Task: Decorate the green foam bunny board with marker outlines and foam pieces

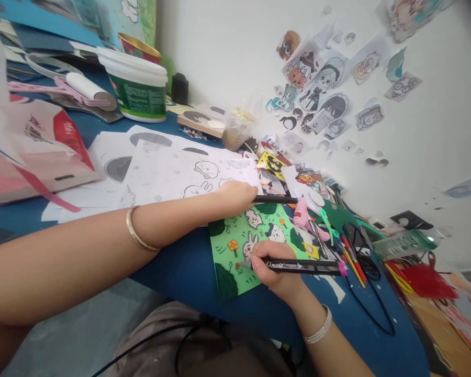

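My right hand point(275, 267) is closed around a black marker with a pink end point(306, 266). Its tip points down at the green picture point(243, 283), near a white rabbit figure and small orange flowers. My left hand point(235, 198) reaches across the picture's upper edge, fingers curled on a second black marker point(278, 199) that sticks out to the right. Most of the left fingers are hidden behind the hand. Beyond that hand lies a white sheet with outline drawings of similar characters point(168, 170).
A pink glue gun point(304, 217), green scissors point(328, 225), several pens and a coiled black cable point(371, 267) crowd the right side. A white and green tub point(139, 86) stands at back left, behind a pink and white bag point(43, 141). Cut-out drawings cover the wall.
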The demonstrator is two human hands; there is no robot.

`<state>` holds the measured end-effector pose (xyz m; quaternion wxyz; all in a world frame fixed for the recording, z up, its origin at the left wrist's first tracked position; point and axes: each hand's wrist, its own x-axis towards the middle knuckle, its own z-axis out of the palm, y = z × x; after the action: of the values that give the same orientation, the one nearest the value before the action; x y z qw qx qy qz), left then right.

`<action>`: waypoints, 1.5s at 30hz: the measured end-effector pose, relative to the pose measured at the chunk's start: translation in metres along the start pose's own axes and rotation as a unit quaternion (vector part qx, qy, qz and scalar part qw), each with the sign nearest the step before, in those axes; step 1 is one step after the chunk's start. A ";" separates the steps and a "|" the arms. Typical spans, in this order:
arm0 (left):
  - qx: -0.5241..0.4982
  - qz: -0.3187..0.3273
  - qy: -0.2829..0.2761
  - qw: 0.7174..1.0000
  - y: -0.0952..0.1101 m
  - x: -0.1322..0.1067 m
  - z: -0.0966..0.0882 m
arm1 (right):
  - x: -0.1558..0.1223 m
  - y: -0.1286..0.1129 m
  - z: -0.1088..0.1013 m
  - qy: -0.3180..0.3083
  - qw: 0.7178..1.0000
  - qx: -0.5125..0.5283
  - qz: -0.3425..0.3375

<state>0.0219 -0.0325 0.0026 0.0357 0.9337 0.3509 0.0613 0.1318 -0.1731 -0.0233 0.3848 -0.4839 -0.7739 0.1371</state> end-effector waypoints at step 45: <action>0.002 0.007 -0.012 1.000 0.004 -0.004 -0.006 | -0.001 0.000 -0.001 -0.021 1.000 0.017 0.005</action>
<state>0.0201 -0.0380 0.0089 0.0375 0.9369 0.3440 0.0495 0.1330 -0.1744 -0.0232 0.3755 -0.4785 -0.7770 0.1624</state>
